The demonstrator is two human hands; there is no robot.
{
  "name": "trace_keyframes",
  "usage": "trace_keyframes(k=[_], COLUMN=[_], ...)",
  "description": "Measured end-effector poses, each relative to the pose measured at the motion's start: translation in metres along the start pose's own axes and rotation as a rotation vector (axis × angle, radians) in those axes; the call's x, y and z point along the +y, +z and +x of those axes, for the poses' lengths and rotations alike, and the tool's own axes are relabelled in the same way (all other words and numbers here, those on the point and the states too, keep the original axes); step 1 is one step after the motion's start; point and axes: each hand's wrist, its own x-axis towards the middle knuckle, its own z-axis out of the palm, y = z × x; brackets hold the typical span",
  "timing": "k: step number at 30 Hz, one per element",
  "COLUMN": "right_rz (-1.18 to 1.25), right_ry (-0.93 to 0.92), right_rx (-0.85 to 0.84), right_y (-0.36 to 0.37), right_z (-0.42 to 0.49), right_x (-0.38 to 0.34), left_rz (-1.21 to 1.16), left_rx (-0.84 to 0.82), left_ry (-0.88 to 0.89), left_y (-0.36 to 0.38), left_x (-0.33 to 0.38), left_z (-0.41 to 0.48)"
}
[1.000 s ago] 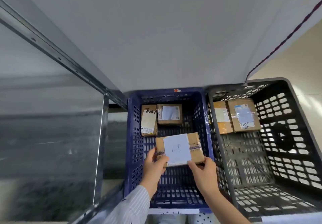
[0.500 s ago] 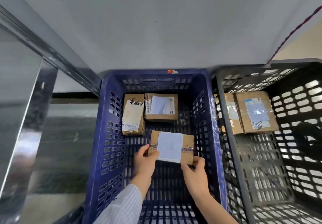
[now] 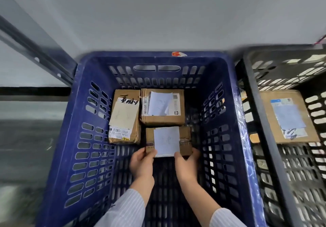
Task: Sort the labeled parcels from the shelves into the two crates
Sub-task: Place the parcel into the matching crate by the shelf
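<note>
1. While both grips pinch its near edge, the held parcel (image 3: 167, 141) sits low inside the blue crate (image 3: 153, 55), just beyond the fingertips. Whether it already rests on the crate floor cannot be told.
2. The left grip (image 3: 141, 163) pinches the near-left corner and the right grip (image 3: 187, 163) the near-right one, thumbs on the top face, so both are closed on this parcel.
3. Holding it by the near edge likely keeps the label facing up and lets the far edge tuck in beside its neighbours.
4. Straight beyond the grips lies a square parcel (image 3: 162, 107), just beside the held one. Beyond the left grip lies a longer parcel (image 3: 124, 117) with black handwriting and a barcode sticker. Packing them towards the far wall probably saves floor space.
5. All three are flat brown cardboard boxes with matte white paper labels, and the held one has a printed tape band. The crate is glossy, slotted plastic.
6. Well to the right of the right grip, a black crate (image 3: 282, 52) of similar slotted plastic holds another labelled parcel (image 3: 287, 115).
</note>
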Motion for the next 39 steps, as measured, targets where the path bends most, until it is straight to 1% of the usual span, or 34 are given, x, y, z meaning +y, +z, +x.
trace_keyframes(k=[2,4,7,9,11,12,13,15,16,17,19,20,22,24,26,33,36,39], right_rz=[-0.003,-0.025,-0.062,-0.145,-0.354,-0.492,-0.648,-0.929,-1.041,-1.129,-1.263,-1.318,-1.427,-1.483,-1.513,-1.595,-1.580,-1.556], right_ry=[-0.004,0.003,-0.016,-0.056,-0.125,-0.208,-0.314,-0.495,-0.536,-0.550,-0.521,-0.500,-0.474,-0.456,-0.451,-0.456,-0.400,-0.393], right_rx=[-0.082,-0.165,-0.230,-0.216,-0.124,-0.076,-0.059,-0.128,-0.194,-0.251,-0.327,-0.352,-0.387,-0.403,-0.407,-0.394,-0.439,-0.474], right_y=[0.004,0.007,0.004,0.005,0.008,0.008,0.007,0.005,0.004,0.003,0.000,-0.001,-0.004,-0.006,-0.005,-0.001,0.000,-0.005], right_z=[0.002,0.004,0.004,-0.001,-0.010,-0.015,-0.018,-0.020,-0.018,-0.015,-0.007,-0.003,0.003,0.009,0.014,0.017,0.017,0.011], right_x=[0.002,0.003,0.003,-0.002,-0.010,-0.013,-0.015,-0.019,-0.022,-0.024,-0.025,-0.024,-0.023,-0.023,-0.025,-0.019,-0.031,-0.044], left_rz=[-0.032,-0.031,0.092,0.231,0.436,0.542,0.634,0.854,1.027,1.217,1.560,1.677,1.808,1.847,1.853,1.834,1.801,1.823], left_rx=[0.068,0.101,0.050,0.024,0.005,-0.032,-0.102,-0.311,-0.410,-0.469,-0.503,-0.518,-0.598,-0.656,-0.667,-0.695,-0.705,-0.723], left_ry=[0.041,0.073,0.120,0.154,0.283,0.397,0.523,0.736,0.818,0.890,0.982,0.969,0.835,0.698,0.640,0.638,0.658,0.687], left_y=[0.001,-0.002,-0.012,-0.021,-0.031,-0.036,-0.039,-0.041,-0.040,-0.038,-0.035,-0.033,-0.028,-0.024,-0.020,-0.022,-0.029,-0.034], left_x=[0.003,0.009,0.014,0.009,0.001,-0.002,-0.003,0.004,0.011,0.019,0.033,0.039,0.044,0.045,0.044,0.042,0.043,0.046], left_z=[0.006,0.008,0.002,-0.008,-0.025,-0.035,-0.043,-0.051,-0.049,-0.043,-0.029,-0.024,-0.015,-0.008,-0.002,0.006,0.007,0.001])
